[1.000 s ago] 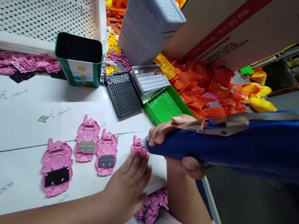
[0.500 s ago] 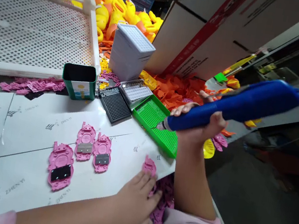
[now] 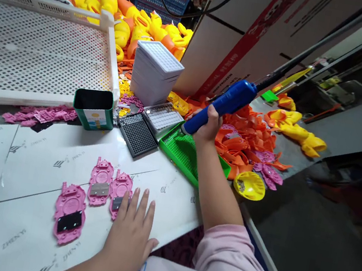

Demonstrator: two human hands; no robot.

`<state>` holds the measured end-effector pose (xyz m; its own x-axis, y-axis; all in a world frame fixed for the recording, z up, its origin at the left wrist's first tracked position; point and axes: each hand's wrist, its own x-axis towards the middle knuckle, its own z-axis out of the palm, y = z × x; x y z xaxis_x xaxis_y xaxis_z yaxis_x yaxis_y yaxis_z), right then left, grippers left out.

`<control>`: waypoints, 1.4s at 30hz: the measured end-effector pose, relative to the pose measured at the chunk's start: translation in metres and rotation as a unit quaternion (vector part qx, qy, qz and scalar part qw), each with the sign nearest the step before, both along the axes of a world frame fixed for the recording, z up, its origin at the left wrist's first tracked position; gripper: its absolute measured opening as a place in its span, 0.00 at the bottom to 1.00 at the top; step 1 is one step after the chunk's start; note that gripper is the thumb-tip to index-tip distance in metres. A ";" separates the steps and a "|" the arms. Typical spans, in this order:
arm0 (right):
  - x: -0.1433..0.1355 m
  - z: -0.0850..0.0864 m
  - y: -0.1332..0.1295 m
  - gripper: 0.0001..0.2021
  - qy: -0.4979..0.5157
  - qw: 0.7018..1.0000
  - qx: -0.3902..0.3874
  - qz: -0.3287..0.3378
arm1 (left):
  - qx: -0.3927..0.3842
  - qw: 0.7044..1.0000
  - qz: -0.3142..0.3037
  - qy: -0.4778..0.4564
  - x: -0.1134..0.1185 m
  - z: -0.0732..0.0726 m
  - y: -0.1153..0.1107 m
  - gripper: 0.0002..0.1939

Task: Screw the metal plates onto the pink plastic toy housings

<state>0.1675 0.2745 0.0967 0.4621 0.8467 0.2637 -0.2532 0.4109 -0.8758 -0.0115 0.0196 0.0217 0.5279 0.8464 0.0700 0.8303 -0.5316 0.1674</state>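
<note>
One head camera looks steeply down, close over the white table point(image 3: 42, 148); floor fills the frame's right side.

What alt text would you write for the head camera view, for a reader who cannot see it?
The right hand holds a blue electric screwdriver with its tip over a green screw tray, while the left hand lies flat on the white table, fingers touching one of three pink plastic parts.
</note>
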 end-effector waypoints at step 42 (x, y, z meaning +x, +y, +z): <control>0.001 0.006 0.000 0.17 -0.065 0.997 0.031 -0.013 | 0.075 0.991 -0.054 -0.100 0.005 -0.013 0.022 0.28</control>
<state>0.1683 0.2741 0.1032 0.4427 0.8151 0.3736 -0.1282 0.4699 -0.8734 -0.0066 0.0420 0.0091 0.5785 0.7574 0.3026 0.7251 -0.6475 0.2345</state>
